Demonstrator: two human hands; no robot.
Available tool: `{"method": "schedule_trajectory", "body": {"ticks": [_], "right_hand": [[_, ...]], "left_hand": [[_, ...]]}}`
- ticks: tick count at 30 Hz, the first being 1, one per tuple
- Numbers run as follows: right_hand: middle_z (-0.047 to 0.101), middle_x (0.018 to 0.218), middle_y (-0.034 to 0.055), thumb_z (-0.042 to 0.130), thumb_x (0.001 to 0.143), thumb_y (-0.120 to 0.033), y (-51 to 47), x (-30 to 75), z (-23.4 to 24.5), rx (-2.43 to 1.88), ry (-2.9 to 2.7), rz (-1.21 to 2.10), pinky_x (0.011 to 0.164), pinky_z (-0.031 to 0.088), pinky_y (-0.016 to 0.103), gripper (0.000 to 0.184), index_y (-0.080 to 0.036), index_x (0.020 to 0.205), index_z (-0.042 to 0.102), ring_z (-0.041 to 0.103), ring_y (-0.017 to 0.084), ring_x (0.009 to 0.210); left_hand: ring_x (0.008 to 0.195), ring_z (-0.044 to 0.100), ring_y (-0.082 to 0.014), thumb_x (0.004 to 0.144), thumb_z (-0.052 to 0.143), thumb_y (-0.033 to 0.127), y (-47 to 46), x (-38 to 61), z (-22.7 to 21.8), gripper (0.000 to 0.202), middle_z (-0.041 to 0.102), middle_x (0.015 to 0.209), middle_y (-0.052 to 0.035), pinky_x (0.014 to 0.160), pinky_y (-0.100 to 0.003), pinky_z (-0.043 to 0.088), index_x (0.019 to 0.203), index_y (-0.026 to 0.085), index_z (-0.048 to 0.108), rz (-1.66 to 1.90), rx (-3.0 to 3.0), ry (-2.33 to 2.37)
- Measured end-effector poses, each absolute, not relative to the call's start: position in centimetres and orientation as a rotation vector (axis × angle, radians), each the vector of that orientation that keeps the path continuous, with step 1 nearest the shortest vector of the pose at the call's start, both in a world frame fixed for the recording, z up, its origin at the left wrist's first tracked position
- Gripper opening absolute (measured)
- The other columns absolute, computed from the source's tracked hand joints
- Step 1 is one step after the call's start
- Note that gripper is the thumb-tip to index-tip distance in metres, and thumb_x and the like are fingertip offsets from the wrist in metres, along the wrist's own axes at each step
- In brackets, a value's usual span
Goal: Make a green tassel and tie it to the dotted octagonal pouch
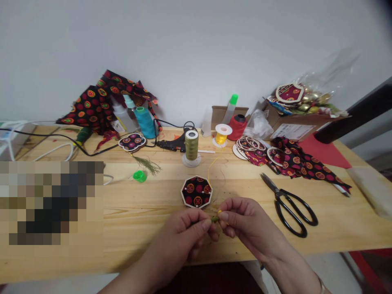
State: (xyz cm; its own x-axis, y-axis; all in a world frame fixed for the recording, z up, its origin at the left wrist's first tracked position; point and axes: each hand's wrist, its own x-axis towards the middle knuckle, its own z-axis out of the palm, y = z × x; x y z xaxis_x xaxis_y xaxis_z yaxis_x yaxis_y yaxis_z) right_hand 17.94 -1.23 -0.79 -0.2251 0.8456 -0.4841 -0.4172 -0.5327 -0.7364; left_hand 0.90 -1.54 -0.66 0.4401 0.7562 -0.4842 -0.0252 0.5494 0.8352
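Observation:
Close to the table's front edge, my left hand (196, 228) pinches a small bundle of olive-green thread (215, 219). Beside it, my right hand (241, 216) pinches a yellow cord (219, 212) at the bundle's end; the fingertips of both hands nearly meet. Just beyond them lies an octagonal ornament (197, 192) with a pale wooden rim, dark patterned fabric and small white beads. The yellow cord runs past its right side toward a yellow spool (221, 134). Behind the ornament an olive thread spool (191, 147) stands upright.
Black-handled scissors (289, 204) lie partly spread at right. A glue gun (174, 144), a green cap (140, 176) and a flower-shaped ornament (132, 142) with a green tassel lie at left. Fabric scraps and wooden rings (251, 143) sit before a cardboard box (290, 128). The lower left is pixelated.

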Motion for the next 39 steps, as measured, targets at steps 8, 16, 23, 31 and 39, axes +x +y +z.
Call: {"method": "schedule_trajectory", "body": {"ticks": [8, 16, 23, 31, 39], "right_hand": [[0.062, 0.048, -0.0030, 0.088, 0.051, -0.024, -1.0, 17.6, -1.0, -1.158, -0.546, 1.900, 0.041, 0.036, 0.014, 0.027, -0.011, 0.063, 0.067, 0.050, 0.003, 0.039], [0.063, 0.048, -0.0020, 0.088, 0.051, -0.025, -1.1, 17.5, -0.8, -1.149, -0.541, 1.902, 0.040, 0.035, 0.015, 0.026, -0.012, 0.062, 0.068, 0.050, 0.003, 0.038], [0.063, 0.048, -0.0018, 0.087, 0.053, -0.026, -1.1, 17.4, -1.0, -1.163, -0.581, 1.888, 0.039, 0.034, 0.015, 0.024, -0.012, 0.063, 0.070, 0.049, 0.003, 0.038], [0.062, 0.047, -0.0020, 0.086, 0.053, -0.026, -1.0, 17.2, -1.0, -1.212, -0.622, 1.843, 0.038, 0.034, 0.015, 0.023, -0.011, 0.061, 0.069, 0.048, 0.003, 0.037], [0.062, 0.050, -0.0015, 0.084, 0.058, -0.030, -1.2, 17.3, -1.1, -1.263, -0.704, 1.791, 0.041, 0.036, 0.018, 0.024, -0.012, 0.067, 0.071, 0.050, 0.005, 0.038]], "left_hand": [[0.038, 0.026, -0.0031, 0.078, 0.064, 0.043, -1.2, 1.2, -0.6, 0.036, 0.056, 0.052, 0.0004, 0.038, -0.019, 0.013, 0.059, 0.012, 0.065, 0.634, 0.656, 1.006], [0.035, 0.023, -0.0032, 0.079, 0.064, 0.048, -1.3, 1.5, -0.6, 0.038, 0.040, 0.040, 0.0089, 0.036, -0.018, 0.014, 0.060, 0.016, 0.056, 0.621, 0.750, 1.111], [0.036, 0.021, -0.0031, 0.082, 0.062, 0.047, -1.2, 1.6, -0.4, 0.029, 0.045, 0.047, 0.0093, 0.035, -0.016, 0.012, 0.079, 0.018, 0.066, 0.601, 0.756, 1.102], [0.075, 0.062, -0.0160, 0.081, 0.065, 0.024, -1.0, 1.3, 0.2, 0.016, 0.077, 0.075, 0.0011, 0.071, -0.023, 0.043, 0.079, 0.027, 0.080, 0.662, 1.158, 1.109], [0.068, 0.061, -0.0180, 0.077, 0.065, 0.023, -1.1, 1.3, 0.4, 0.016, 0.075, 0.066, 0.0004, 0.067, -0.025, 0.043, 0.074, 0.026, 0.081, 0.685, 1.189, 1.253]]}}
